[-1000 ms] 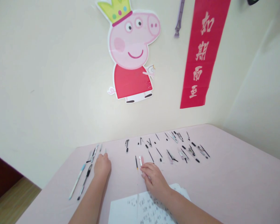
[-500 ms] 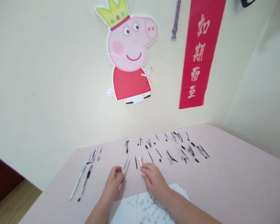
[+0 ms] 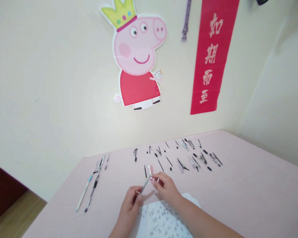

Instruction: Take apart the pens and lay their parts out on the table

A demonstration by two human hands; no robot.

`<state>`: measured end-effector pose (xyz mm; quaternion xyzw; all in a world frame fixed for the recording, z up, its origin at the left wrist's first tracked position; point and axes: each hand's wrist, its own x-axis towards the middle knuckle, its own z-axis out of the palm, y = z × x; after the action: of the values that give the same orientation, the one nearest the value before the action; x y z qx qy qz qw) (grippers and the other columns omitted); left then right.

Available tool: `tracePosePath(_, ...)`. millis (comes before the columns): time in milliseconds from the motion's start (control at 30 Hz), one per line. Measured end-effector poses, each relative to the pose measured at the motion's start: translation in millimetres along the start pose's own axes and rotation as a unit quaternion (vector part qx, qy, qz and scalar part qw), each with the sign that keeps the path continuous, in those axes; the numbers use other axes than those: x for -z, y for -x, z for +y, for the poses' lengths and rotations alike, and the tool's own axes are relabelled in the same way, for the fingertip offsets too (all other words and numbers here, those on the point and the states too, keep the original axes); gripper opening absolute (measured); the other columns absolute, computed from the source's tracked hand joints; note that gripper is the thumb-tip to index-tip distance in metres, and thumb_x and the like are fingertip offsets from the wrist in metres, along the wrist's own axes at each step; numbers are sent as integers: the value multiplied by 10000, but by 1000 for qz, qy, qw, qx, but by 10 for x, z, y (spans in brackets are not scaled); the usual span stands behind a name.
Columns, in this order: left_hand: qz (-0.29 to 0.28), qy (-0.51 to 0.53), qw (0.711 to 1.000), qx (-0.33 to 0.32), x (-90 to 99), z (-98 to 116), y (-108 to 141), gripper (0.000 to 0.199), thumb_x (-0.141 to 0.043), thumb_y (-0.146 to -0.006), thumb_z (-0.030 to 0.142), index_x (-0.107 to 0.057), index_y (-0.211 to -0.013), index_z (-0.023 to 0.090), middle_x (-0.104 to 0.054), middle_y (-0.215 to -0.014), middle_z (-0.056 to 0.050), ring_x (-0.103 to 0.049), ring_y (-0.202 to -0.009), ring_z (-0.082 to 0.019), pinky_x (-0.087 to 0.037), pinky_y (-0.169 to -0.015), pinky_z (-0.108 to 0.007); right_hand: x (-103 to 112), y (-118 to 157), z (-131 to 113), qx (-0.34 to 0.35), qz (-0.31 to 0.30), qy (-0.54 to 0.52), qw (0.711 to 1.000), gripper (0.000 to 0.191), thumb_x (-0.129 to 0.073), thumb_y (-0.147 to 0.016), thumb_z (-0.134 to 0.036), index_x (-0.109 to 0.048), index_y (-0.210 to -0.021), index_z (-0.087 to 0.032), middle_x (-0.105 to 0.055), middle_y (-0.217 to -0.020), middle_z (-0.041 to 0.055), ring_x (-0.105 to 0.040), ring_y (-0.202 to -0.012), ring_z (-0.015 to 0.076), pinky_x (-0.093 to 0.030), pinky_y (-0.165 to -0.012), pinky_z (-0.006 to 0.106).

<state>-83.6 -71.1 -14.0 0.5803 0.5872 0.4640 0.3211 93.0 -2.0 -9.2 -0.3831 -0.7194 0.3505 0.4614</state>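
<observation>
My left hand (image 3: pixel 132 202) is closed around the lower end of a slim clear pen tube (image 3: pixel 145 185), which slants up to the right. At the tube's upper end are the pinched fingertips of my right hand (image 3: pixel 165 185); a small pink tip shows there, too small to make out. Just beyond my right fingers lies a white and pink pen part (image 3: pixel 151 170). A dark refill (image 3: pixel 145 171) with a yellowish end lies to its left. Under my forearms is a sheet of paper (image 3: pixel 164 218) with handwriting.
On the pink table (image 3: pixel 238 185), several pens lie at the left, including a pale blue and cream pen (image 3: pixel 83 195) and a black-grip pen (image 3: pixel 92 191). Several refills, caps and barrels (image 3: pixel 181 163) lie in rows at the back right. A wall stands behind.
My left hand has moved right with the tube, which now slants toward my right hand. My right hand has shifted slightly right and its fingertips now meet the tube's upper end.
</observation>
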Motion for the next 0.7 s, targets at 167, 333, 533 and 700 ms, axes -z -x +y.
tracePosePath(167, -23, -59, 997, -48, -9, 58, 4, 203, -504, -771, 325, -619, -876, 195, -595, -869, -59, -552, -743, -171, -466, -673, -296, -25, -6, 38, -59, -21, -101, 993, 271, -623, -721, -364, -660, -886, -151, -575, -699, 16, -477, -568, 111, -397, -542, 243)
tracePosePath(333, -19, -99, 991, -90, 11, 80, -24, 150, -549, -739, 297, -634, -812, 197, -602, -803, -57, -567, -740, -181, -466, -652, -294, -23, -2, -38, -116, -73, -181, 974, 295, -633, -690, -432, -606, -690, -138, -514, -582, -16, -450, -528, 100, -367, -529, 235)
tracePosePath(533, -4, -136, 988, -80, 61, 137, -21, 120, -555, -742, 276, -642, -768, 198, -614, -779, -51, -582, -750, -182, -471, -666, -287, -47, 6, -28, -120, -101, -146, 977, 376, -562, -730, -515, -527, -617, -157, -414, -510, -48, -367, -479, 86, -282, -467, 212)
tracePosePath(700, -12, -153, 985, -76, 80, 148, -8, 160, -532, -773, 306, -654, -785, 202, -620, -768, -56, -587, -737, -182, -472, -655, -282, -50, 22, 31, -78, -111, -47, 990, 468, -451, -805, -527, -407, -501, -173, -317, -478, -55, -318, -489, 86, -245, -479, 216)
